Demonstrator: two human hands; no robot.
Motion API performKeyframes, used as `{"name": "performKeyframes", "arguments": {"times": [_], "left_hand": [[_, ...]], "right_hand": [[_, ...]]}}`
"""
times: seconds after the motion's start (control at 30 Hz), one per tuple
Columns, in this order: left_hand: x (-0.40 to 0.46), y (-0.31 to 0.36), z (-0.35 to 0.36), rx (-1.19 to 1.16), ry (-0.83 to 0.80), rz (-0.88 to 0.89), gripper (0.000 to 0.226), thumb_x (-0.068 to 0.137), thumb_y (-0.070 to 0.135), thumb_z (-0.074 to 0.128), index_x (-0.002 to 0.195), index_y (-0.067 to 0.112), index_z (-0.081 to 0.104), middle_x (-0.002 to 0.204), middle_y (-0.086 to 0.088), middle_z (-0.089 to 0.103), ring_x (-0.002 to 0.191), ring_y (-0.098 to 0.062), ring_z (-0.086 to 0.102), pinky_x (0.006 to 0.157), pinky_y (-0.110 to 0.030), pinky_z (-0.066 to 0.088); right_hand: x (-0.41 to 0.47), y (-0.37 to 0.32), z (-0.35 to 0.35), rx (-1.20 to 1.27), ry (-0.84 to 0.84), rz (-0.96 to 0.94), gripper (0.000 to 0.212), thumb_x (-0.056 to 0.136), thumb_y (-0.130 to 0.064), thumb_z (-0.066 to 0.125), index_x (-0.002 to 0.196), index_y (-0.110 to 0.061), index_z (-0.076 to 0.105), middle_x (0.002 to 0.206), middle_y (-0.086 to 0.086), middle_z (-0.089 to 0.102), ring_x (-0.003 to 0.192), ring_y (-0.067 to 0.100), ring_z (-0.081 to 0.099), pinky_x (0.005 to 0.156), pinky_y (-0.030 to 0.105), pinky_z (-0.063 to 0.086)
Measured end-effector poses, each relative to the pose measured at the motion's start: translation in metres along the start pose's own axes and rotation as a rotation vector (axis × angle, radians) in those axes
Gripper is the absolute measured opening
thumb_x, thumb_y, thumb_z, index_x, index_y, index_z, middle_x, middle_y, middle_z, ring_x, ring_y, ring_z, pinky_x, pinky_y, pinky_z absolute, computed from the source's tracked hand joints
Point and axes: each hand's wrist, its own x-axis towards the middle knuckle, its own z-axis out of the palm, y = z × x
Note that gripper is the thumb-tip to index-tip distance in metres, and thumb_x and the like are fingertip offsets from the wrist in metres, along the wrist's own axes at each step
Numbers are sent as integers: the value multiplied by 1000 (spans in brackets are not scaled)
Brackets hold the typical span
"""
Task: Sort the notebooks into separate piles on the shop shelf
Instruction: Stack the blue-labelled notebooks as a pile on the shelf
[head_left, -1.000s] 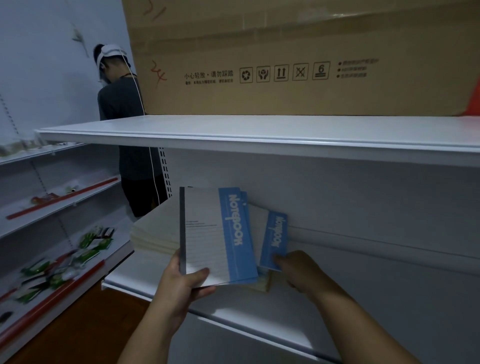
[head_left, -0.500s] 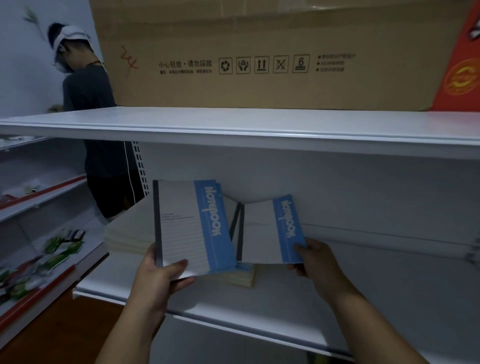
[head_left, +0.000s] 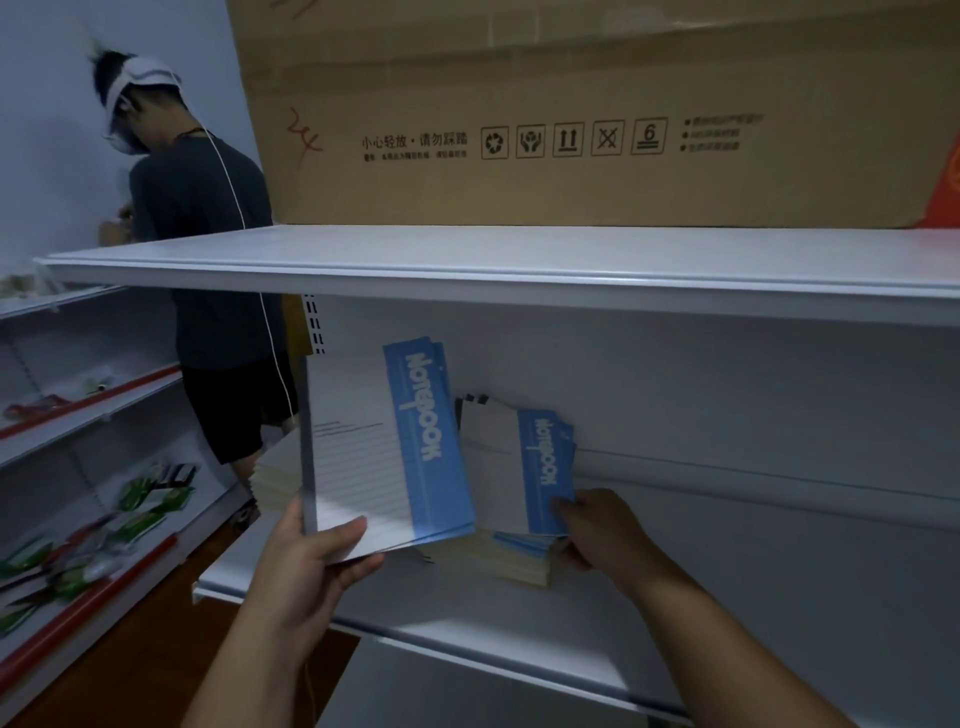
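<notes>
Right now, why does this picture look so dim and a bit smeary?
Head view: the light is low and bluish, the upper shelf shades the space beneath it; the large notebooks and left hand look slightly motion-blurred; the wide lens bends the shelf edges.

we see our left hand (head_left: 306, 558) gripping the bottom edge of a large notebook stack (head_left: 384, 452), held upright above the front edge of the lower shelf (head_left: 467, 623), thumb across the white lined cover. our right hand (head_left: 597, 530) pinches the lower corner of a smaller notebook stack (head_left: 519, 467), tilted up against the shelf's back panel, its lower edge just above a low pile of notebooks (head_left: 519, 564) lying flat on the shelf. a cream pile (head_left: 275, 478) sits near the shelf's left end, behind the large stack. on the upper shelf (head_left: 519, 260) stands a cardboard box (head_left: 571, 130). to the left, another person (head_left: 208, 260) in a dark shirt faces side shelves (head_left: 78, 415) holding green packets (head_left: 150, 499).
</notes>
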Motion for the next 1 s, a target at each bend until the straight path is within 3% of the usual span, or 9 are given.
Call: {"name": "performKeyframes", "arguments": {"times": [0.1, 0.2, 0.33, 0.47, 0.67, 0.83, 1.0], "left_hand": [[2, -8, 9, 45, -34, -28, 46, 85, -11, 52, 113, 26, 52, 105, -6, 64, 94, -28, 63, 58, -33, 56], [8, -17, 17, 57, -59, -38, 48, 84, -13, 54, 118, 22, 51, 110, -9, 63, 97, -28, 63, 55, -31, 57], [15, -26, 33, 23, -71, -38, 56, 84, -14, 55, 128, 18, 45, 113, -7, 61, 98, -28, 61, 63, -37, 56], [17, -38, 52, 19, -115, -15, 59, 84, -14, 55, 131, 21, 47, 114, -5, 62, 98, -25, 62, 57, -32, 57], [12, -57, 106, -32, -293, -122, 45, 87, -1, 62, 122, 24, 51, 112, -3, 65, 97, -24, 65, 59, -32, 59], [-6, -87, 136, 9, -395, -233, 48, 82, -5, 66, 120, 22, 52, 109, -5, 67, 88, -18, 68, 57, -28, 56], [-29, -107, 156, -13, -450, -285, 52, 81, -16, 58, 110, 27, 56, 103, -4, 68, 89, -25, 68, 59, -34, 58]], "right_hand": [[-2, -3, -11, -362, -6, 1, 34, 93, -30, 47, 74, -6, 61, 80, 15, 64, 75, 27, 62, 63, 26, 41], [-3, -2, -32, -363, 143, -44, 31, 94, -23, 47, 92, 0, 67, 92, 21, 64, 84, 29, 60, 66, 28, 37], [-12, 14, -69, 229, 428, -67, 21, 94, -9, 46, 79, -7, 61, 64, 13, 50, 54, 21, 43, 55, 28, 34], [-33, 22, -91, 593, 499, -61, 25, 98, -10, 43, 76, -14, 53, 61, 5, 33, 51, 13, 25, 37, 18, 25], [-52, 18, -61, 458, 494, -16, 28, 96, -9, 47, 72, -18, 59, 42, -10, 49, 41, 6, 39, 42, 19, 30], [-74, 35, -52, 316, 493, 56, 23, 98, -18, 45, 81, -16, 59, 73, 3, 59, 61, 14, 53, 53, 26, 43], [-95, 56, -72, 409, 406, 90, 15, 98, -19, 46, 96, -22, 60, 88, -1, 66, 77, 15, 62, 50, 22, 50]]}}
